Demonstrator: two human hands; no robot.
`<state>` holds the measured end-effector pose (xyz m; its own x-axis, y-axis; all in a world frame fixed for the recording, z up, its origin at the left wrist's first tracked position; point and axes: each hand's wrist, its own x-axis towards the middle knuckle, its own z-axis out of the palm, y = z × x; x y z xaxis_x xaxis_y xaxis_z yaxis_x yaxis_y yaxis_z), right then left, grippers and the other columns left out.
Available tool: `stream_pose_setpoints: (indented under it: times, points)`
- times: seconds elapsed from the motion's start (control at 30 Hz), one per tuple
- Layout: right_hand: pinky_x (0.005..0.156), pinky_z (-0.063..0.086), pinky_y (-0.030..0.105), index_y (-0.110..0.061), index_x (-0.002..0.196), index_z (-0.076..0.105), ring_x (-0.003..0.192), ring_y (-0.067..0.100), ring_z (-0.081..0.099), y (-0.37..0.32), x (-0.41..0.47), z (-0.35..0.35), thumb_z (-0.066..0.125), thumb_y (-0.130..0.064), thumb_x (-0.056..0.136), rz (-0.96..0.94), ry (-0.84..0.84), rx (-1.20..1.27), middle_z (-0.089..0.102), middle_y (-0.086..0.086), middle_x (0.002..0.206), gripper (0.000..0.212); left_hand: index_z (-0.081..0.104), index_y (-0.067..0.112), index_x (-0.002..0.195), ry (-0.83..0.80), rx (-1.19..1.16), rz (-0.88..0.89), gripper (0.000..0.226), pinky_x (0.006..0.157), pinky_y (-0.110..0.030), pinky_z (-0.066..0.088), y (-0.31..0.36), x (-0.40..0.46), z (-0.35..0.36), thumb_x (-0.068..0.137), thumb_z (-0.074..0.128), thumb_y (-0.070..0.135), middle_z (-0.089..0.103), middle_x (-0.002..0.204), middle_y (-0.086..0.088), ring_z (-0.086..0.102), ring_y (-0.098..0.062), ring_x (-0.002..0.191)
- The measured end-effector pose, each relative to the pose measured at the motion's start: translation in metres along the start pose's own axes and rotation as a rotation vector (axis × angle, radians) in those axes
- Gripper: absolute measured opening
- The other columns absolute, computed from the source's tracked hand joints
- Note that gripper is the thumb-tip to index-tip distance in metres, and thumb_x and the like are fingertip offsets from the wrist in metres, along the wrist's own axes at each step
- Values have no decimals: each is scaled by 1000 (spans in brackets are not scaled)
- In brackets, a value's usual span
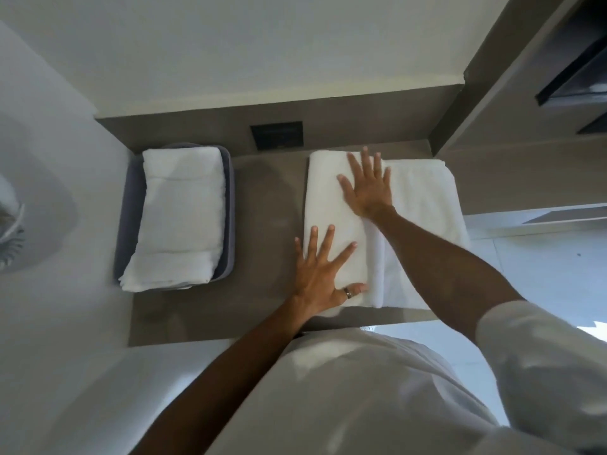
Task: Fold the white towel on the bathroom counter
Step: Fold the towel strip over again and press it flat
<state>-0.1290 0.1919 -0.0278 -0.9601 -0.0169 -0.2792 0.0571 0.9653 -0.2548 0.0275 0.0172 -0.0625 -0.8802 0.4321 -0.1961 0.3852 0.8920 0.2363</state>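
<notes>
A white towel (423, 205) lies on the brown bathroom counter (262, 218), right of centre. Its left part is folded over into a thicker strip, and a single layer spreads out to the right. My left hand (323, 274) lies flat on the near end of the folded strip, fingers spread, a ring on the thumb. My right hand (368, 183) presses flat on the far end of the same strip, fingers apart. Neither hand grips the cloth.
A grey tray (230, 205) at the left holds another folded white towel (180, 215). A white basin (39, 198) sits at the far left. A dark wall plate (277, 134) is behind the counter. The counter's front edge runs just before my body; a wall stands at the right.
</notes>
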Motion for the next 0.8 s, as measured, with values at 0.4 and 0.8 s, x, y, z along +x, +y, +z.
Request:
stream_pose_setpoints:
  times: [0.4,0.8]
  points:
    - [141,3,52,-20,176,-2,173,29,-7,-26,-99,58,19,-64,111,157,77,132,-10,4,186,81,51,18,147,-138,-1437,-870,74,83,-41,64,-49,56,-57,81,84,19,72,130,-5,73,-29,108]
    - [119,51,63,-26,158,51,139,41,65,-55,-85,7,50,-69,103,371,-131,1697,64,20,153,70,53,28,146,-61,-1363,-478,73,74,-35,65,-30,71,-136,81,85,18,72,124,3,75,-17,101]
